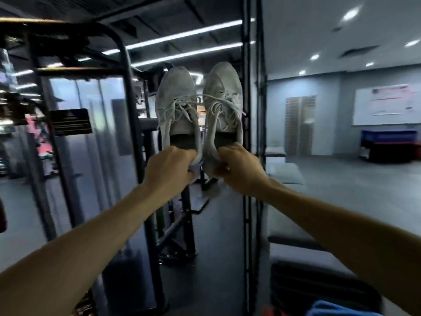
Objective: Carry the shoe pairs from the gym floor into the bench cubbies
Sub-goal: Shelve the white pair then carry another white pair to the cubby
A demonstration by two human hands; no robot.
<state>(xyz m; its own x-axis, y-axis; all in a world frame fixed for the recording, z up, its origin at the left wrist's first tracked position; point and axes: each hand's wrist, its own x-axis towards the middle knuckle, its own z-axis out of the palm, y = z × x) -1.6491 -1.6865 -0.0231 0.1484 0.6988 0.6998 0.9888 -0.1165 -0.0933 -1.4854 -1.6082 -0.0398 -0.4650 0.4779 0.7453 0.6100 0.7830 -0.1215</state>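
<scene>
I hold a pair of pale grey lace-up sneakers out in front of me at arm's length, toes pointing away and up. My left hand grips the heel of the left sneaker. My right hand grips the heel of the right sneaker. The two shoes are side by side, nearly touching, with loose white laces and dark insoles showing. No bench cubbies can be made out in this view.
A black gym machine frame stands to the left and straight ahead. A black upright post runs beside the right shoe. Grey padded benches sit to the right, a whiteboard and blue bin at the far wall.
</scene>
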